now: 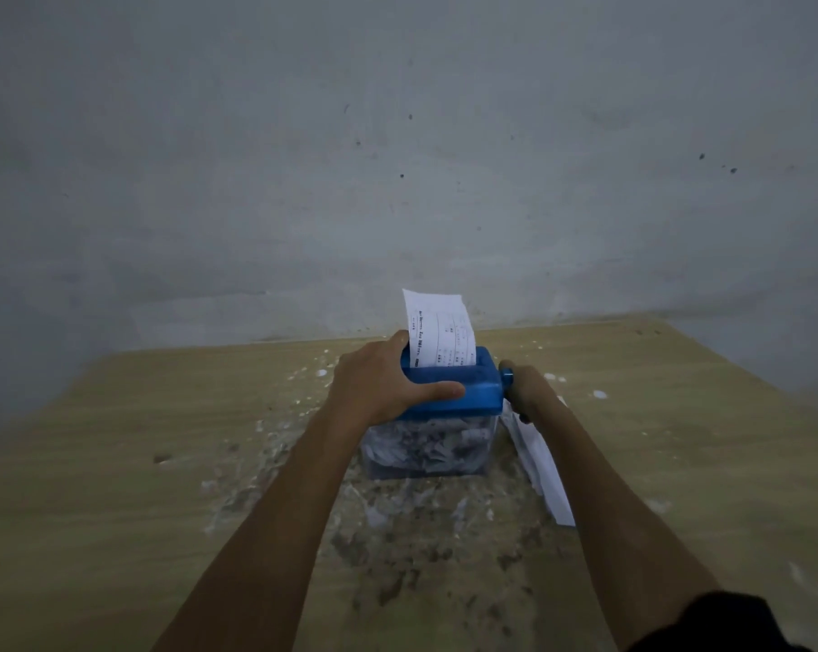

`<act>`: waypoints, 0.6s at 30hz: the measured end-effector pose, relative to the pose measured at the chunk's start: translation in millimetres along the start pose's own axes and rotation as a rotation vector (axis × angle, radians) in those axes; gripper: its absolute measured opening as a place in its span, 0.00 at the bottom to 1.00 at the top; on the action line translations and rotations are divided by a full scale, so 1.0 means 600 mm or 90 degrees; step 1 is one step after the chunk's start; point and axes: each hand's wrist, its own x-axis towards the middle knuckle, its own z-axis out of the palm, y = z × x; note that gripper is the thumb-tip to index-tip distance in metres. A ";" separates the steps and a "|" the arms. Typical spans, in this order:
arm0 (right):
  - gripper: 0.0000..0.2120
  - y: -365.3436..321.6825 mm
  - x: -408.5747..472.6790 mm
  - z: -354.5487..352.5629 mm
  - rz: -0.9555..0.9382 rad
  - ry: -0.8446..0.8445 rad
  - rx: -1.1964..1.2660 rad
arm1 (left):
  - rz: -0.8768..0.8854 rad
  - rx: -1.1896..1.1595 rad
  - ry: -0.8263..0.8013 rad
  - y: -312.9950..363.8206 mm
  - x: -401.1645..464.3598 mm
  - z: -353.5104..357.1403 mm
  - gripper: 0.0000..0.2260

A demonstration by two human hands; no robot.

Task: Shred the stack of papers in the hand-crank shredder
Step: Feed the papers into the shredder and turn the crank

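Observation:
A small hand-crank shredder with a blue top (472, 390) and a clear bin (449, 447) full of paper strips stands on the wooden table (162, 463). A printed white sheet (437, 329) sticks upright out of its slot. My left hand (378, 383) grips the blue top from the left, thumb along its front. My right hand (529, 392) holds the blue crank handle (506, 373) on the shredder's right side. More white papers (543, 472) lie on the table under my right forearm.
Shredded bits and dust (397, 510) litter the table in front of and to the left of the shredder. A grey wall (397, 157) rises right behind the table. The table's right edge runs diagonally at the far right.

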 end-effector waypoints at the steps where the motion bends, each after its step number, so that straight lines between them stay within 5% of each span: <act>1: 0.06 -0.001 -0.009 0.000 -0.019 0.002 -0.014 | -0.001 0.001 0.003 0.001 0.000 0.000 0.43; 6: 0.07 0.022 -0.033 0.007 -0.021 -0.022 -0.018 | -0.004 -0.003 0.012 0.001 0.000 0.002 0.43; 18: 0.05 0.077 -0.121 0.027 -0.131 0.133 -0.084 | -0.011 -0.016 -0.015 0.004 0.001 -0.001 0.47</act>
